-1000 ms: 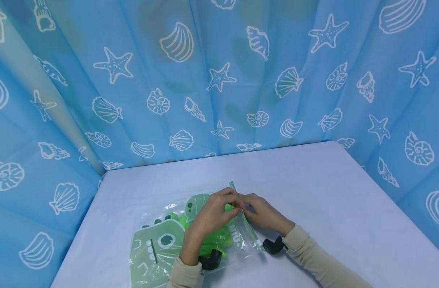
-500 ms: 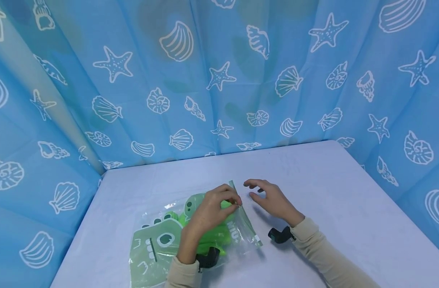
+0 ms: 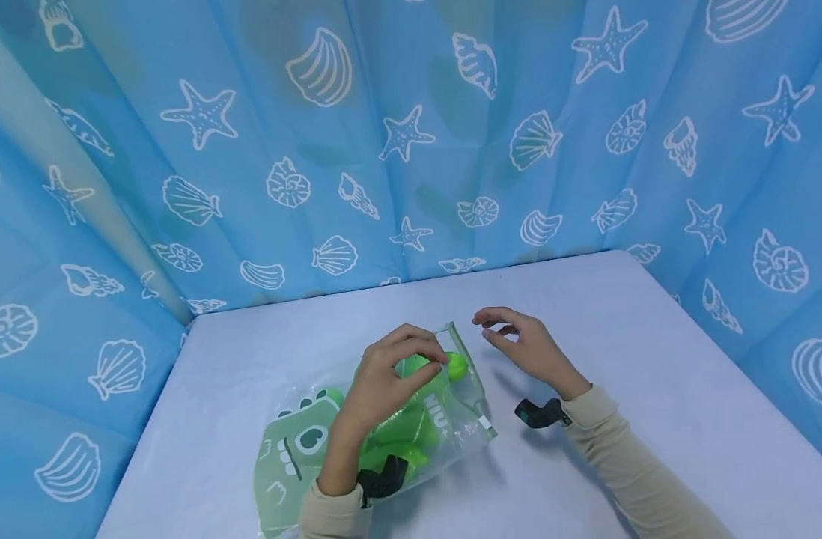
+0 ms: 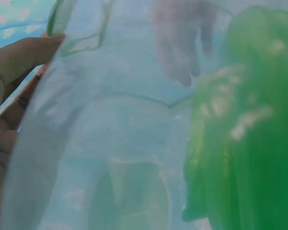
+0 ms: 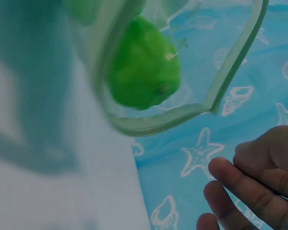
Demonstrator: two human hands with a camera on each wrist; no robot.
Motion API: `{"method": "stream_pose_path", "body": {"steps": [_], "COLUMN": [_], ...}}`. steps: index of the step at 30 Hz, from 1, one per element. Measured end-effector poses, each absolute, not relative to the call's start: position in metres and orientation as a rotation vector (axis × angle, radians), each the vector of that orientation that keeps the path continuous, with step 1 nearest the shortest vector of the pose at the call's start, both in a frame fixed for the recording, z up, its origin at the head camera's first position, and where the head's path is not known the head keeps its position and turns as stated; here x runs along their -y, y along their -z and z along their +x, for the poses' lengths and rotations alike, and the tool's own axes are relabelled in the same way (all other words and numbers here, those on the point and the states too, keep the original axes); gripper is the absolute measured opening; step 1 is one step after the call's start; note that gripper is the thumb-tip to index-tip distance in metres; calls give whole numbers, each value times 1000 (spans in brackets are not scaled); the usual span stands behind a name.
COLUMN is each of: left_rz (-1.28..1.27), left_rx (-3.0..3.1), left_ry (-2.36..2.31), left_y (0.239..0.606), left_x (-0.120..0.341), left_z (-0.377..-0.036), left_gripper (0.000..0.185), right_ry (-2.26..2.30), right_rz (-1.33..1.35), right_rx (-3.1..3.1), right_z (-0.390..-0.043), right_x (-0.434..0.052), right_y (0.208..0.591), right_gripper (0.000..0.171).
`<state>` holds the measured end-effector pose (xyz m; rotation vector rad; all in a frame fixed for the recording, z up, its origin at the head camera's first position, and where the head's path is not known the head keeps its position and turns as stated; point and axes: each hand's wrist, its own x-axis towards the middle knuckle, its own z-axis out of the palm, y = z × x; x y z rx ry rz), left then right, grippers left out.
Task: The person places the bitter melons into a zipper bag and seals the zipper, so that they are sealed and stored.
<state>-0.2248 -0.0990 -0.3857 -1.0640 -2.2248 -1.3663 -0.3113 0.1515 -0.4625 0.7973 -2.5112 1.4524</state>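
While lying on the counter (image 3: 626, 352), zip bag (image 3: 451, 419) mouth being pinched by left hand (image 3: 384, 382); right hand (image 3: 528, 348) hovering empty, fingers loose, at three o'clock, apart.

You have the bag (image 3: 377, 419) lying on the surface (image 3: 620, 359) at its near left, with the toy (image 3: 411, 419) inside it. Your left hand (image 3: 384, 382) is on top of the bag, pinching its far edge at the mouth. Your right hand (image 3: 528, 348) hovers just right of that mouth, apart from it. The curtain (image 3: 411, 150) stands behind the surface and along both sides.
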Motion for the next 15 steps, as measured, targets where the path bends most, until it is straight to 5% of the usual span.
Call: {"method": "stream_pose_path", "body": {"steps": [15], "left_rz": [-1255], "left_rx": [1817], "left_ry": [1870], "left_y": [359], "left_x": [106], "left_z": [-208], "left_gripper": [20], "right_ry": [-1908], "right_rz": [852], "right_rx": [2400], "right_z": [-297], "right_x": [-162], "right_y": [429], "right_gripper": [34]}}
